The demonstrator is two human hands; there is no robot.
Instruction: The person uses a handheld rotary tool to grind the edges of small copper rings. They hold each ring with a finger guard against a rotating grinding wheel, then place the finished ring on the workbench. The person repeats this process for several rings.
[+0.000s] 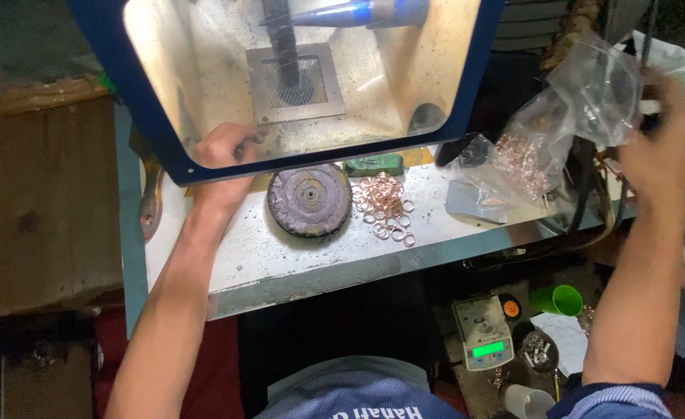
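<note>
My left hand rests with curled fingers on the lower edge of the lit polishing cabinet, which has a blue frame. My right hand is raised at the far right and grips a clear plastic bag. A pile of copper-coloured rings lies on the metal shelf beside a round, worn buffing wheel. A green compound bar sits behind the rings. Inside the cabinet a tapered spindle points left above a mesh grate.
A second clear bag with more copper rings lies on the shelf's right end. Below the shelf stand a small digital scale, a green cup and a white cup. A wooden bench borders the left.
</note>
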